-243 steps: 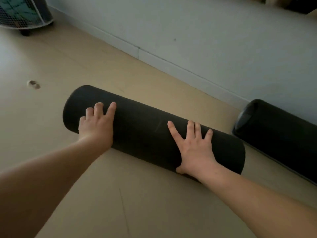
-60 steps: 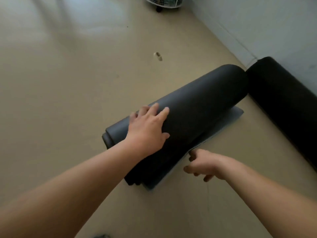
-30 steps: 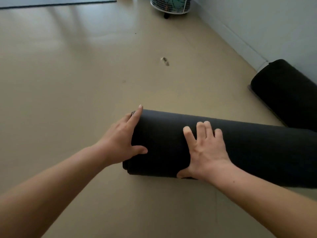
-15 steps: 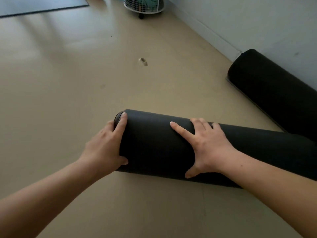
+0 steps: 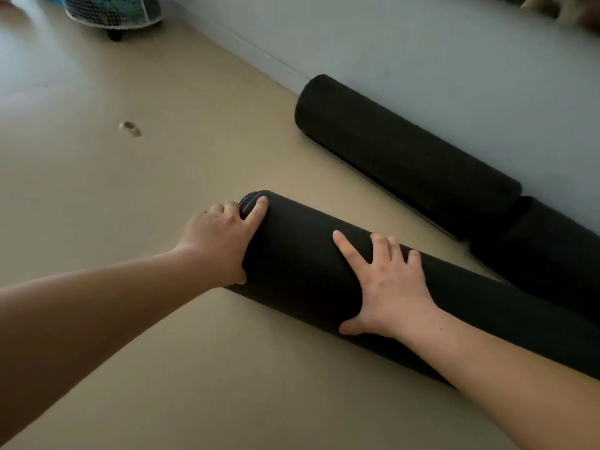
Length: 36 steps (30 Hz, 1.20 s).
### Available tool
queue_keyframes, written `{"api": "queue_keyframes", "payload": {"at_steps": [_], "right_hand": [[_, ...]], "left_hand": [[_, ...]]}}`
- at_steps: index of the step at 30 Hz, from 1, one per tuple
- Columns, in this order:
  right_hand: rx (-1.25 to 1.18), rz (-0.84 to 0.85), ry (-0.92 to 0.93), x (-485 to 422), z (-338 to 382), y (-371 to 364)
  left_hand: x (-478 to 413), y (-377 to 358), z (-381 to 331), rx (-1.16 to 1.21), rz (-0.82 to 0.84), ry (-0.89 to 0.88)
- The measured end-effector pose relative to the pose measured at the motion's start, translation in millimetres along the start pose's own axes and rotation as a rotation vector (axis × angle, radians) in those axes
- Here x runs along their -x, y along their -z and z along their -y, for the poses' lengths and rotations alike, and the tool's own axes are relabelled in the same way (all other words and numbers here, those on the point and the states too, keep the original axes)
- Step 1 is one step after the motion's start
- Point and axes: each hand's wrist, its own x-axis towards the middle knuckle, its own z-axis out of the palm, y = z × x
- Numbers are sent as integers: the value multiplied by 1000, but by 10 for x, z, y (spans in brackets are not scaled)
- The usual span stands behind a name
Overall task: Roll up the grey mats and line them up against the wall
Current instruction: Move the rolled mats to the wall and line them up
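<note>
Mat [image 5: 308, 264] fully rolled now, the loose flap of two seconds ago wound in. Lying on the floor [image 5: 97, 190] from frame centre to lower right, near but apart from two rolls [image 5: 406, 154] already end to end against the wall [image 5: 422, 60] at upper right. Nothing gripped: left hand [image 5: 216, 245] pressed flat on the roll's end, right hand [image 5: 389, 287] splayed on top. Swung closer to the wall's line than half a second ago. Rolling judged done; remaining, a push into line.
</note>
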Motion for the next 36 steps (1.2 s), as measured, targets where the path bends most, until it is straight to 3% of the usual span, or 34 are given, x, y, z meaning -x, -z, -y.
{"api": "queue_keyframes", "payload": {"at_steps": [8,15,20,26,31,36], "right_hand": [[-60,-23,-217,438,-1264,-330],[-129,44,-445,1028,-2235,-657],[-179,34,-508,1189,-2405,-802],[-164,-8,-546,1264,-2494,-891],[-159,18,-730,1591,-2779,-1086],[-195,-35,-796,1723,-2837,-1227]], "left_hand": [[-621,497,-1356,89,7,-195],[-585,467,-2652,380,-73,-275],[-612,381,-2830,621,60,-62],[-654,531,-3018,490,54,-147],[-527,566,-3616,497,68,-287],[-690,659,-3964,521,113,-233]]}}
